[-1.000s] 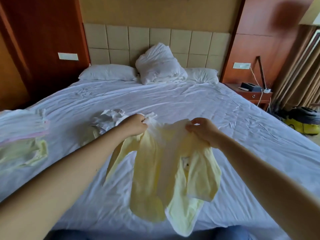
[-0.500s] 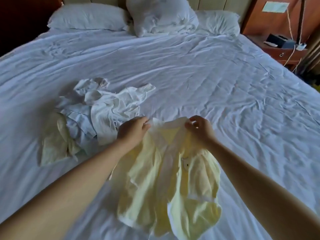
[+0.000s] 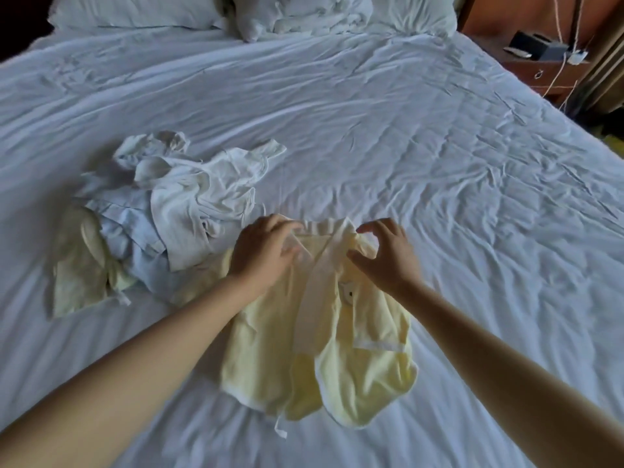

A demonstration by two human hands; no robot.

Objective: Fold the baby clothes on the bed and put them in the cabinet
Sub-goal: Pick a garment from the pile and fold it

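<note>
The left hand [image 3: 266,255] and the right hand [image 3: 385,256] each pinch, with curled fingers, the collar of 1 yellow baby garment [image 3: 320,349] lying on the bed [image 3: 439,163]. 3 crumpled garments [image 3: 162,224] lie just beside it.

Bed [image 3: 439,163], white, wrinkled: pillows [image 3: 135,10] along top edge; heap of baby clothes [image 3: 189,197] centre left; yellow garment [image 3: 270,349] spread lower centre.

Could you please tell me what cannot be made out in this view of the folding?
Head view:
- Cabinet: outside the frame.
- Shoulders of the yellow garment: covered by the left hand and right hand gripping them.
- Garment count in the pile: pieces overlap.
- Items on the nightstand: too small, blurred.
</note>
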